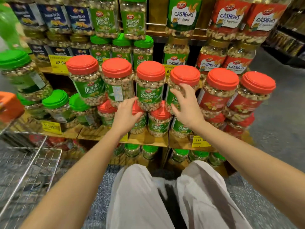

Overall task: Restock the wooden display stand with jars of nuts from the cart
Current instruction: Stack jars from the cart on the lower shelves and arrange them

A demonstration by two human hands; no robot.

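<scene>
The wooden display stand [148, 141] holds stacked nut jars. A row of red-lidded pistachio jars sits on top of lower jars on its middle shelf. My right hand [186, 104] lies with spread fingers on the front of the fourth jar in that row, a pistachio jar [184, 76], with the thumb low on its left side. My left hand [127, 113] hovers open, holding nothing, with its fingertips near the base of the third jar [150, 90]. The wire cart [31, 164] stands at the lower left; its contents are blurred.
Green-lidded jars [56, 103] fill the stand's left side, and one blurred jar [18, 70] stands high at the far left. Red-labelled cashew jars [219, 91] are on the right. Yellow price tags [199, 140] hang on the shelf edges. An orange cart handle [9, 108] is at the left edge. The aisle floor opens to the right.
</scene>
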